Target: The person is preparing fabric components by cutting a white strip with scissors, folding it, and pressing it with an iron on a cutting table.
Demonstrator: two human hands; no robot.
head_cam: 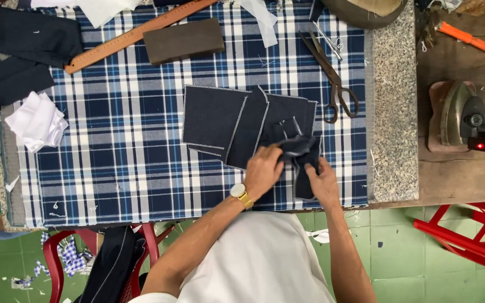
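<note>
Both hands work a small dark navy fabric piece (303, 160) near the front edge of the plaid-covered table (113, 163). My left hand (264, 168), with a gold watch at the wrist, pinches the crumpled upper part of the piece. My right hand (324, 182) grips its lower right side. Just behind them lies an overlapping stack of dark cut fabric panels (220, 120) with pale stitched edges.
Large scissors (332, 78) lie to the right of the panels. A wooden ruler (136, 35), a brown block (183, 40), white cloth (37, 120) and dark fabric (23, 56) sit at the back and left. An iron (467, 118) rests on the right bench. Red chairs (472, 238) stand below.
</note>
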